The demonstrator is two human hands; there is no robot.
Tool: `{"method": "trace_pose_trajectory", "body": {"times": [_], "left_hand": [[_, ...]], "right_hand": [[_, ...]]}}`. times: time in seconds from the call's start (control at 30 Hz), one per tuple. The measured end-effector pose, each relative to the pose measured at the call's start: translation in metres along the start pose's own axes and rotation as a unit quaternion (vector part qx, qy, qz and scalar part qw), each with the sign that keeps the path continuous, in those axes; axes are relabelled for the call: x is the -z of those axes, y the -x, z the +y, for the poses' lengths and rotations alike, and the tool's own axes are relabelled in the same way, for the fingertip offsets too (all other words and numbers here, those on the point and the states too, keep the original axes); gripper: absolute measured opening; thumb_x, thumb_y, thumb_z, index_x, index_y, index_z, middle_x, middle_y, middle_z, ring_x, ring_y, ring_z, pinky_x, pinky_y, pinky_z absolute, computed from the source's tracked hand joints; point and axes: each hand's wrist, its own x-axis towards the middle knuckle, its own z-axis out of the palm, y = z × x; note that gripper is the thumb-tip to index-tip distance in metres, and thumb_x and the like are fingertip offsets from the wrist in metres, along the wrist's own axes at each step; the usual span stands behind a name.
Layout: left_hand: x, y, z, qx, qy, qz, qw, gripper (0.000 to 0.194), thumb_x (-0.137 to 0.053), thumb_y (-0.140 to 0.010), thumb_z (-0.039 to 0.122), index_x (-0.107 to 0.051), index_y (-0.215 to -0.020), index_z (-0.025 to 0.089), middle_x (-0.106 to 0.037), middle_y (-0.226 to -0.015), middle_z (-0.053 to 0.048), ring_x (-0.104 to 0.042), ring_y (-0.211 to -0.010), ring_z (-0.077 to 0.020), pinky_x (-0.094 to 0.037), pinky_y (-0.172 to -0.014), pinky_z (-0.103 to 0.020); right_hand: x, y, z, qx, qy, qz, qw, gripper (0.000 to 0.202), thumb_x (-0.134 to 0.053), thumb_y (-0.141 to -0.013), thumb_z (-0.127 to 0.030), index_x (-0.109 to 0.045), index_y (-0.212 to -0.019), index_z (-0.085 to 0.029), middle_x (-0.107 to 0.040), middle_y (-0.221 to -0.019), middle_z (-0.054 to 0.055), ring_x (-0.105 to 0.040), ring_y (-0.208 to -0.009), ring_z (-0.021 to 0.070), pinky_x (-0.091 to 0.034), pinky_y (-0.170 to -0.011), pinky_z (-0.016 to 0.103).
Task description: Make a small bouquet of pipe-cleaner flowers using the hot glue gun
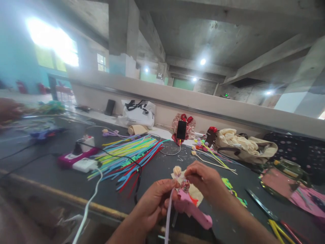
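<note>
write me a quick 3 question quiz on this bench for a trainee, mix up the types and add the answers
1. True or false: a cable is plugged into the lower end of the phone.
2. Multiple choice: what is the left hand holding?
a) the white shopping bag
b) a pale purple stem
c) the power strip
3. Fill in the blank: the dark bottle beside the cream cloth bag has a ____ lid.

Key: 1 true; 2 b; 3 red
</note>
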Motion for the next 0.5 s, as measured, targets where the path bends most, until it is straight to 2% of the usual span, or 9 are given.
{"method": "trace_pose_trajectory", "body": {"times": [0.1,0.2,0.33,0.5], "left_hand": [[0.002,-0.001,0.007,0.02,-0.002,-0.014,1.0,0.009,-0.06,-0.063,0.019,-0.058,-0.06,0.01,-0.052,-0.037,0.003,-0.029,-0.023,0.001,-0.015,-0.024,-0.009],[0.004,-0.001,0.013,0.027,-0.017,-0.025,0.999,0.008,-0.056,-0.064,0.016,-0.058,-0.06,0.01,-0.052,-0.034,0.002,-0.03,-0.021,0.0,-0.015,-0.024,-0.009],[0.004,-0.002,0.016,0.035,-0.025,-0.053,0.998,0.012,-0.053,-0.066,0.017,-0.057,-0.059,0.01,-0.052,-0.033,0.001,-0.032,-0.021,-0.0006,-0.016,-0.023,-0.009],[0.005,-0.003,0.017,0.037,-0.035,-0.07,0.996,0.014,-0.051,-0.069,0.02,-0.057,-0.061,0.01,-0.049,-0.031,0.003,-0.031,-0.021,-0.0025,-0.019,-0.022,-0.011]], "right_hand": [[0.016,-0.009,0.003,0.012,0.012,0.001,1.0,0.008,-0.049,-0.08,-0.017,-0.055,-0.075,-0.02,-0.057,-0.074,0.0,-0.054,-0.067,0.0111,-0.04,-0.063,0.021],[0.026,-0.017,0.003,0.042,0.029,-0.023,0.998,0.009,-0.048,-0.081,-0.018,-0.056,-0.075,-0.02,-0.058,-0.075,0.0,-0.054,-0.068,0.0107,-0.04,-0.064,0.021],[0.03,-0.023,-0.001,0.08,0.041,-0.052,0.995,0.01,-0.048,-0.081,-0.017,-0.057,-0.076,-0.019,-0.058,-0.077,0.0,-0.054,-0.07,0.0101,-0.041,-0.065,0.021],[0.027,-0.027,-0.003,0.113,0.055,-0.054,0.991,0.008,-0.052,-0.079,-0.014,-0.058,-0.076,-0.019,-0.057,-0.081,0.001,-0.054,-0.075,0.0098,-0.041,-0.069,0.022]]}}
